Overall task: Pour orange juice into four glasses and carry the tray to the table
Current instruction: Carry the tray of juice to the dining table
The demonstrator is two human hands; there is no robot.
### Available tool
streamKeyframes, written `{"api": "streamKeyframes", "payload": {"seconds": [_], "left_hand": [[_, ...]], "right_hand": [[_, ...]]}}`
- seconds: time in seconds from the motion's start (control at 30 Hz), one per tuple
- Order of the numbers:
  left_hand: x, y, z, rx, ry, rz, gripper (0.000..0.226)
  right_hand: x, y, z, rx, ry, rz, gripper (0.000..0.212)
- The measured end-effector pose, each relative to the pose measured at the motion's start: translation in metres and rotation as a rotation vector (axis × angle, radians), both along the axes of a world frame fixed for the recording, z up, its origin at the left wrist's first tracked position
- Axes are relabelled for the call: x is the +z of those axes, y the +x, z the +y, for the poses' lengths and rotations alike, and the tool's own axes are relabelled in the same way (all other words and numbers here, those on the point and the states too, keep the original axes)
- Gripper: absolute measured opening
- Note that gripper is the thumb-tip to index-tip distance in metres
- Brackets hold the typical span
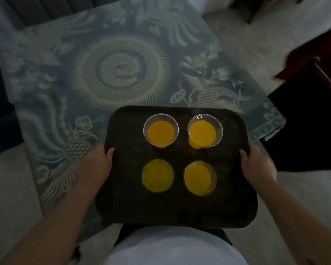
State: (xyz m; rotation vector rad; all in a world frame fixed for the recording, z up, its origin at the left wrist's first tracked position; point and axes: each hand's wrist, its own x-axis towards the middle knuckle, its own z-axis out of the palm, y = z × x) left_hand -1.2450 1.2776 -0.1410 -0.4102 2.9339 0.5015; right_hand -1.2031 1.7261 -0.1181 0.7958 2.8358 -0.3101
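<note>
Tray (pixel 122 207) seemingly gripped between both hands.

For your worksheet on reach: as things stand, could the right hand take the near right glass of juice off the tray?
Probably not: the right hand grips the tray edge, and the near right glass, though close and unobstructed, would need that grip released.

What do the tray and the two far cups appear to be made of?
Tray: probably matte dark plastic, since its surface looks dull and scuffed with rounded corners, though the dim light leaves this open. Far cups: likely thin clear plastic; the juice shows through their transparent walls and rims.
</note>
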Motion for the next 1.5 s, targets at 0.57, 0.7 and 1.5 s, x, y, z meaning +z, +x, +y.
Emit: {"api": "streamKeyframes", "payload": {"seconds": [0.57, 0.7, 1.5], "left_hand": [[-0.014, -0.001, -0.010, 0.429, -0.071, 0.034, 0.047], [-0.013, -0.007, -0.013, 0.457, -0.085, 0.033, 0.045], [-0.026, -0.020, -0.024, 0.466, -0.092, -0.032, 0.035]], "right_hand": [[-0.023, -0.206, -0.036, 0.496, 0.004, 0.064, 0.031], [-0.029, -0.225, -0.047, 0.524, 0.003, 0.072, 0.036], [-0.039, -0.230, -0.066, 0.503, 0.088, 0.036, 0.035]]}}
